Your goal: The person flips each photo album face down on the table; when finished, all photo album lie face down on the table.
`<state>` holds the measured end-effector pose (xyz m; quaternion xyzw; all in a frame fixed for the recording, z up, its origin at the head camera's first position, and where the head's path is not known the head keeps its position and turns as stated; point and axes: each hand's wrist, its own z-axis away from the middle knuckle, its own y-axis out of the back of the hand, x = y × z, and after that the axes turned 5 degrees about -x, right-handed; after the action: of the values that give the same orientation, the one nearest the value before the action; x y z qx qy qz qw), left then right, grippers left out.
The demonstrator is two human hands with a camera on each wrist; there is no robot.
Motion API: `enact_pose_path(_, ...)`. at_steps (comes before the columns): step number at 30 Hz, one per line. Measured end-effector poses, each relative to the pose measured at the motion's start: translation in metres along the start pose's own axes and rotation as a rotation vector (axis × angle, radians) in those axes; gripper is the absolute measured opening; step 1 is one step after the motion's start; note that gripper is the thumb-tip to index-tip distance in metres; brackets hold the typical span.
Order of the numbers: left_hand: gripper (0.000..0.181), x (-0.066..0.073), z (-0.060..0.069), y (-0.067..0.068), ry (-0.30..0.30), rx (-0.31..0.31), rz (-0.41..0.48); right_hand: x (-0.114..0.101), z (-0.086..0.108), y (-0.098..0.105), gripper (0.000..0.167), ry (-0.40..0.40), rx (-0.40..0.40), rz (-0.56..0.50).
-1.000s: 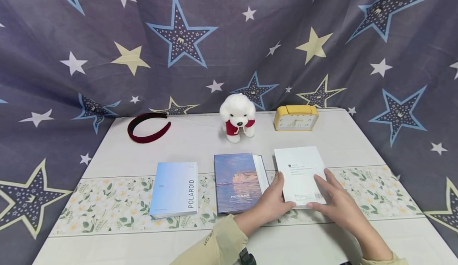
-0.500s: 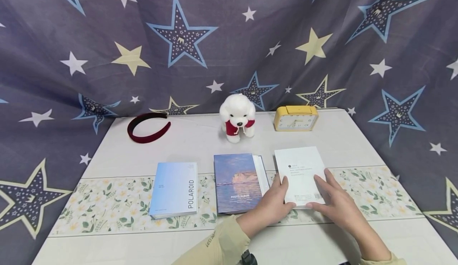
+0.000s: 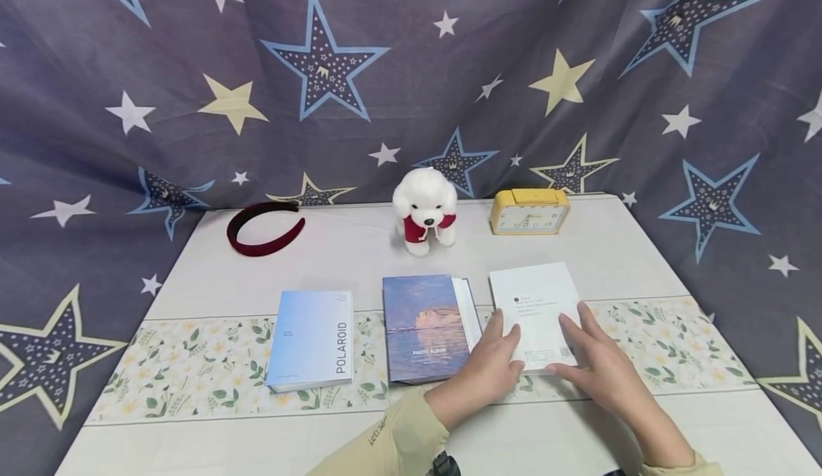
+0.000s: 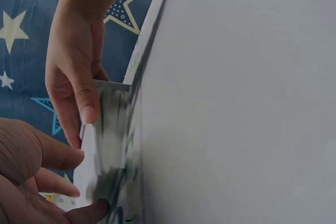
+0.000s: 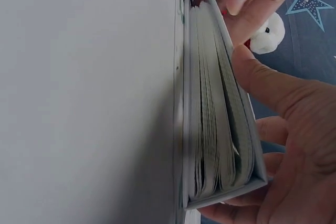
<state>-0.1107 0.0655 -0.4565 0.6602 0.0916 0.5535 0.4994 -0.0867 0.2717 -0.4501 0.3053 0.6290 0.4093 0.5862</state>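
The white book (image 3: pixel 542 287) is between the two hands, on the table (image 3: pixel 347 262); the left hand (image 3: pixel 484 365) holds its near left corner and the right hand (image 3: pixel 604 372) its near right, thumb and fingers spread around it; how firmly they grip cannot be told, and each covers part of an edge; the cover's small print is too fine to read; in the right wrist view the pages show slightly fanned, while in the left wrist view they blur.

Just left of the left hand lies the photo album (image 3: pixel 427 319), its near right corner hidden by that hand; further left is the blue Polaroid album (image 3: pixel 311 337), its smaller lettering illegible. Beyond the hands stand a white toy dog (image 3: pixel 426 190) and a yellow clock (image 3: pixel 529 212), its numerals hard to make out; a dark red headband (image 3: pixel 260 250) lies far to the left hand's left; both sleeves are cut off by the lower edge, as is the dark strap (image 3: pixel 444 464) below the left hand.
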Motion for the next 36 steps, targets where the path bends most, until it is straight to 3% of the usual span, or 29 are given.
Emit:
enact_pose_path(7,0.053,0.002,0.008,0.007,-0.039,-0.003,-0.083,-0.006,0.000,0.000,0.088,0.003,-0.010,0.059)
enact_pose_path(13,0.056,0.001,0.018,0.018,-0.062,0.013,-0.119,-0.019,0.001,-0.002,0.074,0.018,0.043,0.101)
enact_pose_path(20,0.060,-0.013,0.031,0.028,-0.013,0.042,-0.151,-0.037,-0.005,-0.010,0.065,0.125,0.072,0.092)
enact_pose_path(29,0.066,-0.038,0.051,0.036,0.052,0.175,-0.255,-0.062,-0.015,-0.026,0.067,0.258,-0.028,0.033)
enact_pose_path(36,0.069,-0.050,0.061,0.043,0.132,0.221,-0.281,-0.078,-0.022,-0.038,0.069,0.262,-0.099,-0.040)
